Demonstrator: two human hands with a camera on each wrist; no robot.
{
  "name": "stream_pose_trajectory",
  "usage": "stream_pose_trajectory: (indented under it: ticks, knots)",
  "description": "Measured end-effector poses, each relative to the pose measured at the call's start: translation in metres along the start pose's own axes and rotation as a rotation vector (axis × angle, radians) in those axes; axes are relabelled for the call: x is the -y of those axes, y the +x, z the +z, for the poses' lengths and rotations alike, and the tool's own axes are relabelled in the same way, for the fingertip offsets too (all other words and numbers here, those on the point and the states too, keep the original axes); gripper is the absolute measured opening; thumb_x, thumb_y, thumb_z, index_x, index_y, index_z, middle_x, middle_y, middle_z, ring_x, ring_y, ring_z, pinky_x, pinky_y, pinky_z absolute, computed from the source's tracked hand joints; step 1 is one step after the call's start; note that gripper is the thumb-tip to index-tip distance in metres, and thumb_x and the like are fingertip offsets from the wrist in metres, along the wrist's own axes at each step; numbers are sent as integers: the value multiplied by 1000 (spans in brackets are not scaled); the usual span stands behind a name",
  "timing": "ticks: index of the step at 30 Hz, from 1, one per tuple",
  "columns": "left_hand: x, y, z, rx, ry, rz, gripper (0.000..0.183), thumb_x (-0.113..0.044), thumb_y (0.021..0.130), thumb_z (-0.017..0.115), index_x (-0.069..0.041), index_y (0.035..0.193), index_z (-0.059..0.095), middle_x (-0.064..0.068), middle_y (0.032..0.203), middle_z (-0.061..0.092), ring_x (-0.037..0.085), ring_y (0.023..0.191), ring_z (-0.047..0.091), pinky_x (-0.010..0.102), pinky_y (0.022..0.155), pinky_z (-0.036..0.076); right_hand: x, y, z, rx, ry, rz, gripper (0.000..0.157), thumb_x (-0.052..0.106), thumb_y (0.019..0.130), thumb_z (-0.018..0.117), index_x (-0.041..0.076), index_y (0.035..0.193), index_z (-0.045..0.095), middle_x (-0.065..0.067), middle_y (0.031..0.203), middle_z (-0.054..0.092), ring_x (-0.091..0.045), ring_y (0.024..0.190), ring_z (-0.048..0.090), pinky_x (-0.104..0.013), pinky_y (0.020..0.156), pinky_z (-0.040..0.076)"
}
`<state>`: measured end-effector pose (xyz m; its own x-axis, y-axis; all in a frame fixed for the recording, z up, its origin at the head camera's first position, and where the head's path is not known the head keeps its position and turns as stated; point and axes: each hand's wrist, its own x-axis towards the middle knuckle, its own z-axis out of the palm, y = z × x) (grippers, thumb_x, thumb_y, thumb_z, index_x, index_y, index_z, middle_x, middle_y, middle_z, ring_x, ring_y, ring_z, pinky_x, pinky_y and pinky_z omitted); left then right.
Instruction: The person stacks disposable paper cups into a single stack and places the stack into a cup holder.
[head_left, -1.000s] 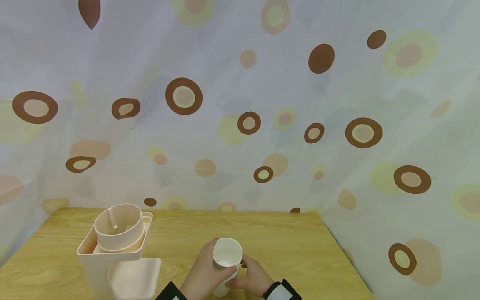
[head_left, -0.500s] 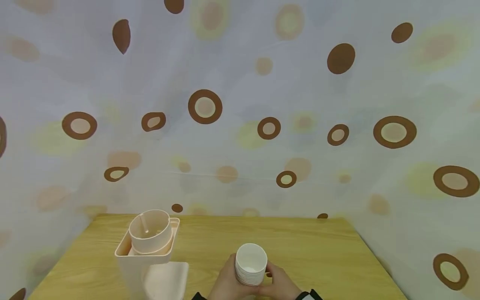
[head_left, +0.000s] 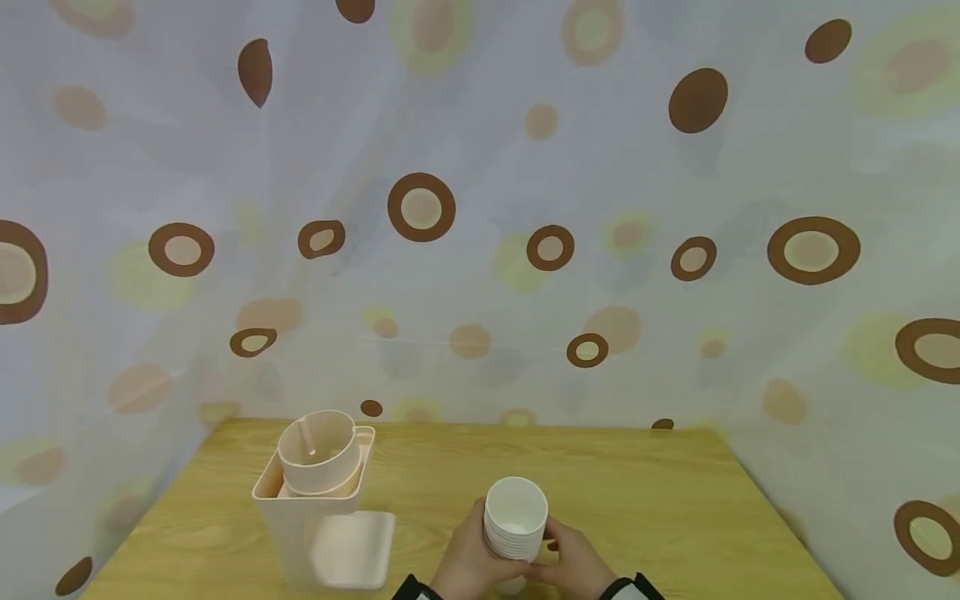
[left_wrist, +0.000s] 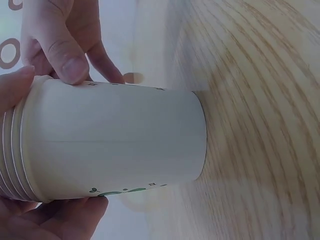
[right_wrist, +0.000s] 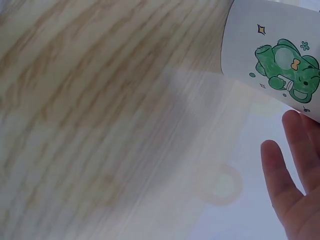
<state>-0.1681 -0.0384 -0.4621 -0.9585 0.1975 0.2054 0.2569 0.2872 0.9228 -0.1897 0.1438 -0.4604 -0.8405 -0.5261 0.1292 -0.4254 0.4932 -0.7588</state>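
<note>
A stack of white paper cups (head_left: pixel 515 521) stands upright between my hands near the front of the table, its open mouth facing up. Several nested rims show at its upper end. My left hand (head_left: pixel 471 557) grips the stack from the left, thumb on the near side. From the right, my right hand (head_left: pixel 573 565) holds it with thumb and fingers. In the left wrist view, the lowest cup (left_wrist: pixel 120 140) has its base at or close to the wood; contact is unclear. A green bear print marks the cup (right_wrist: pixel 280 60) in the right wrist view, beside two extended fingers (right_wrist: pixel 275 165).
To the left stands a cream plastic holder (head_left: pixel 300 533) with a round cup-like part (head_left: pixel 318 454) in its top and a flat base plate (head_left: pixel 360 550). The wooden table (head_left: pixel 637 500) meets a dotted curtain (head_left: pixel 480 292) at its back and right edges.
The head view has swung left, so everything sits further right in it. The stack, tilted a second ago, is now more upright with its rims closer to me showing. Both hands stay on it.
</note>
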Motion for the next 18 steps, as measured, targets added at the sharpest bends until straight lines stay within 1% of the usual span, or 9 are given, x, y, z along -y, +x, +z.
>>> stream_pose_trajectory:
  ticks: [6, 11, 14, 18]
  knots:
    - [4, 0, 3, -16, 16, 27, 90, -24, 60, 84, 2, 134, 38, 17, 122, 59, 32, 108, 56, 54, 92, 46, 2, 1, -1, 8, 35, 51, 57, 21, 75, 75, -5, 120, 54, -21, 111, 65, -27, 94, 57, -52, 79, 49]
    - [3, 3, 7, -42, 57, 49, 90, -24, 58, 85, 2, 131, 39, 18, 119, 61, 32, 104, 59, 52, 88, 49, 1, 0, -6, -14, 13, 44, 54, 18, 74, 75, -6, 118, 55, -21, 108, 66, -29, 93, 57, -54, 79, 50]
    - [0, 0, 6, -58, 67, 23, 90, -26, 58, 85, 3, 131, 40, 20, 119, 62, 33, 102, 60, 52, 86, 50, 0, 0, -5, -11, 8, 46, 55, 23, 75, 75, -4, 119, 56, -19, 108, 66, -31, 94, 58, -53, 78, 49]
    - [-6, -5, -2, -78, 89, -14, 89, -27, 60, 84, 3, 131, 40, 21, 120, 61, 33, 102, 60, 53, 85, 50, 2, -2, -3, -18, -2, 50, 57, 28, 77, 73, -2, 121, 56, -18, 109, 67, -35, 99, 58, -55, 78, 48]
